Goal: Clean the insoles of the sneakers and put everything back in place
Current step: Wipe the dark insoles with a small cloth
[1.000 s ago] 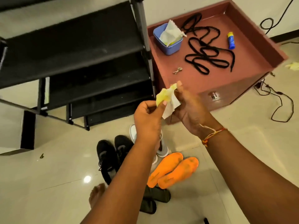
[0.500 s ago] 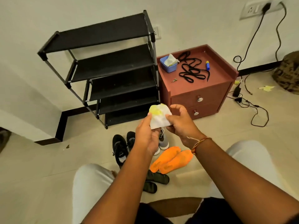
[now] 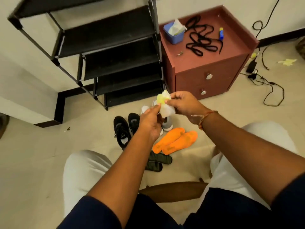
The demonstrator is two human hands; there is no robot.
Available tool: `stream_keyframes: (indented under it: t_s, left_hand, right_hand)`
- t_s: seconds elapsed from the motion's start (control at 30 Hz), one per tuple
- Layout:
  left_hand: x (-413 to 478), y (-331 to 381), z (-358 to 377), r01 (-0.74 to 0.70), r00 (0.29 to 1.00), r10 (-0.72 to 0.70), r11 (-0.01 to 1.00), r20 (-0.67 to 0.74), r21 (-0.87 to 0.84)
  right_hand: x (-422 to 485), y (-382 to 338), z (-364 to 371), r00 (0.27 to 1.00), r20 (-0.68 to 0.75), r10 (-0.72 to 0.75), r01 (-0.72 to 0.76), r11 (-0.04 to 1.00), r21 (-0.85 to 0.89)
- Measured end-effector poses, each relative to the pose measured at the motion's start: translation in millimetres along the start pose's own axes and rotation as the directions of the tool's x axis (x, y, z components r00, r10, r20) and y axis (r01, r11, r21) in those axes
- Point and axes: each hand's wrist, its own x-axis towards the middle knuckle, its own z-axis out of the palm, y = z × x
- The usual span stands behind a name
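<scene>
Both my hands hold a white wipe with a yellow stain in front of me, above the shoes. My left hand pinches its lower edge, my right hand grips its upper right side. Two orange insoles lie side by side on the floor below. Two dark insoles lie nearer to me, partly behind my left arm. A pair of black sneakers stands left of my hands. White and grey sneakers are mostly hidden behind my hands.
A black shoe rack stands against the wall. A red-brown cabinet beside it carries a blue tub of wipes, black laces and a small blue bottle. Cables trail on the floor at right.
The view has dropped and moved back from the cabinet, so my knees now show. My hands have kept hold of the wipe and are bunching it between them.
</scene>
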Motion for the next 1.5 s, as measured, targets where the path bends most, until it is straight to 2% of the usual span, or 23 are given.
stream_keyframes:
  t_s: [0.1,0.23,0.37,0.47,0.53,0.63,0.77,0.93,1.07,1.2,1.4,1.5]
  left_hand:
    - [41.0,-23.6,-6.7,0.024,0.995,-0.006,0.983,-0.101,0.179]
    - [95.0,-70.1,-30.5,0.153,0.978,-0.067,0.875,-0.197,0.459]
    - [147.4,-117.7,-63.9,0.211,0.975,-0.084,0.631,-0.205,0.746]
    - [183.2,-143.6,-86.8,0.2,0.979,-0.126,0.387,-0.163,0.9]
    - [200.8,-155.0,-101.4,0.147,0.981,-0.162,0.246,-0.109,0.958]
    - [230.4,-179.3,-123.4,0.112,0.972,-0.217,0.108,-0.086,0.988]
    - [257.4,-218.3,-145.5,0.084,0.964,-0.256,0.033,-0.073,0.996]
    - [286.7,-248.1,-160.9,0.133,0.979,-0.155,-0.002,-0.131,0.991]
    - [301.6,-255.1,-169.0,0.114,0.984,-0.121,-0.153,-0.133,0.982]
    - [311.8,-259.5,-175.4,0.078,0.988,-0.11,-0.256,-0.109,0.964]
    - [325.3,-264.6,-178.3,0.107,0.991,-0.052,-0.272,-0.126,0.956]
    - [331.7,-265.7,-182.7,0.088,0.992,-0.064,-0.24,-0.106,0.967]
  right_hand:
    - [35.3,37.8,-11.8,0.991,-0.116,0.069,-0.085,0.987,-0.138]
    - [62.3,106.3,-26.1,0.952,-0.234,0.196,-0.279,0.87,-0.406]
    - [82.4,167.8,-31.4,0.925,-0.255,0.281,-0.376,0.773,-0.51]
    - [100.5,210.7,-21.5,0.886,-0.272,0.376,-0.464,0.747,-0.477]
    - [108.6,235.0,-11.8,0.852,-0.278,0.445,-0.524,0.733,-0.433]
    - [121.4,275.9,3.0,0.787,-0.301,0.538,-0.616,0.709,-0.343]
    - [127.2,326.3,16.2,0.734,-0.325,0.596,-0.678,0.671,-0.3]
    - [133.4,372.0,22.3,0.705,-0.318,0.634,-0.709,0.645,-0.287]
    - [134.5,393.5,29.9,0.705,-0.307,0.639,-0.707,0.664,-0.243]
    - [134.8,402.5,37.1,0.686,-0.309,0.659,-0.721,0.671,-0.172]
    - [135.6,406.1,39.2,0.681,-0.292,0.671,-0.726,0.672,-0.147]
    - [135.4,407.0,37.7,0.668,-0.298,0.682,-0.736,0.665,-0.128]
